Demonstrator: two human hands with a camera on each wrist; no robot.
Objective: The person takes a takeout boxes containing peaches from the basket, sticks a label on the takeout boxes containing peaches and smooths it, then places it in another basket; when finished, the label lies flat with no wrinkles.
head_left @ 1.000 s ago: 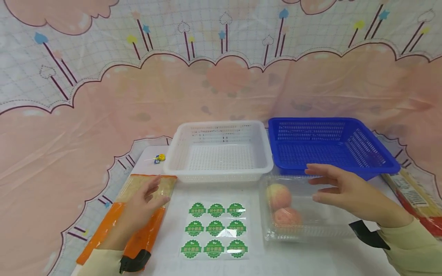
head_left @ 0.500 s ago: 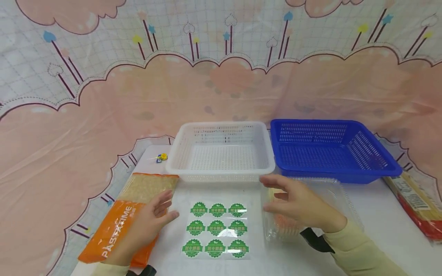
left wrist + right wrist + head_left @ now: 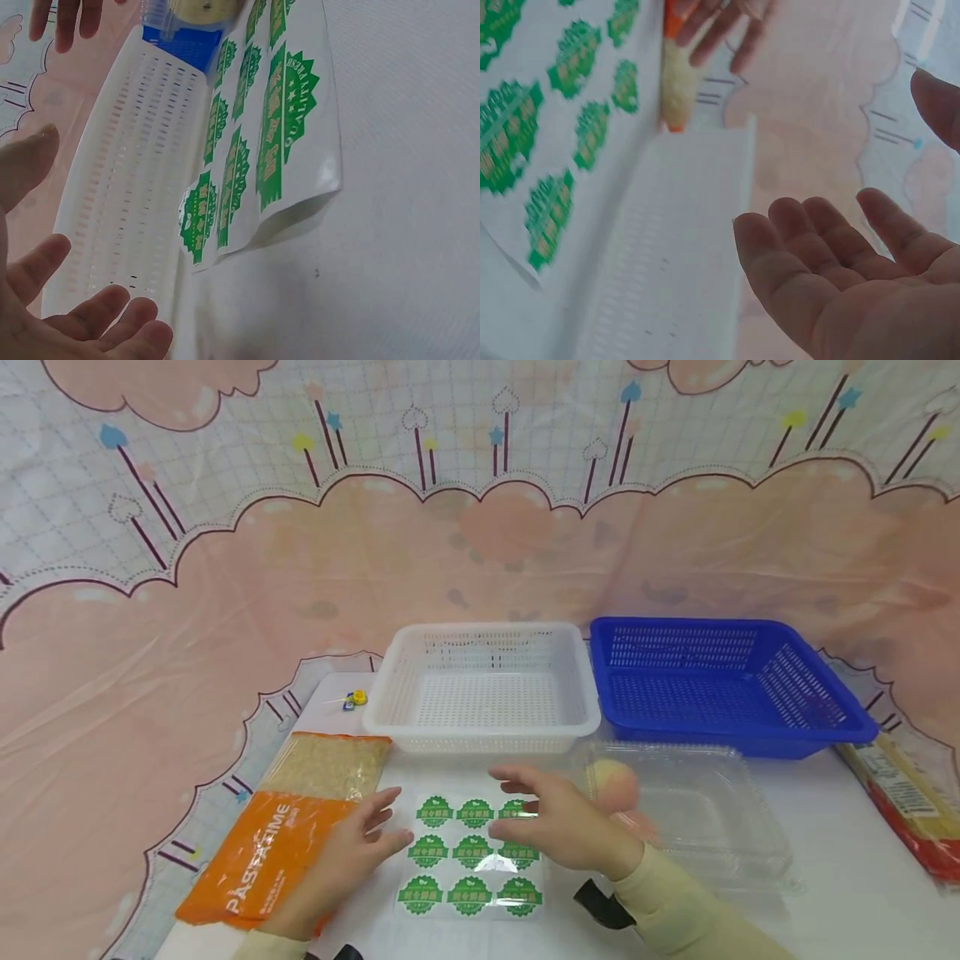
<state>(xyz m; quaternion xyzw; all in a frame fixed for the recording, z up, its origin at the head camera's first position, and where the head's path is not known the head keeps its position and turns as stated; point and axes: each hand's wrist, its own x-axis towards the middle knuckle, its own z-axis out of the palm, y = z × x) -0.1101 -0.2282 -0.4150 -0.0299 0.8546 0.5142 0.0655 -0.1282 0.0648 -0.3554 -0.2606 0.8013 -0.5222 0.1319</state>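
A sheet of green round stickers (image 3: 470,897) lies on the white table, between my two hands. My left hand (image 3: 360,843) hovers at its left side, fingers spread and holding nothing, overlapping the edge of an orange pasta bag (image 3: 255,860). Over the sheet's right part is my right hand (image 3: 558,818), fingers relaxed, thumb apart, nothing in its grasp. It covers part of the right column of stickers. To the right sits a clear plastic clamshell box (image 3: 712,802) with two peach-like fruits (image 3: 615,783) inside. In the left wrist view the sticker sheet (image 3: 311,157) shows a slightly raised corner.
A white basket (image 3: 480,743) stands behind the sheet, beside a blue basket (image 3: 738,739). At the far right lies a red and yellow packet (image 3: 907,802). A small yellow and blue item (image 3: 355,699) rests near the table's back left. A patterned cloth hangs behind.
My right hand has moved left from over the clamshell box to over the sticker sheet, uncovering the box. My left hand has shifted right, toward the sheet.
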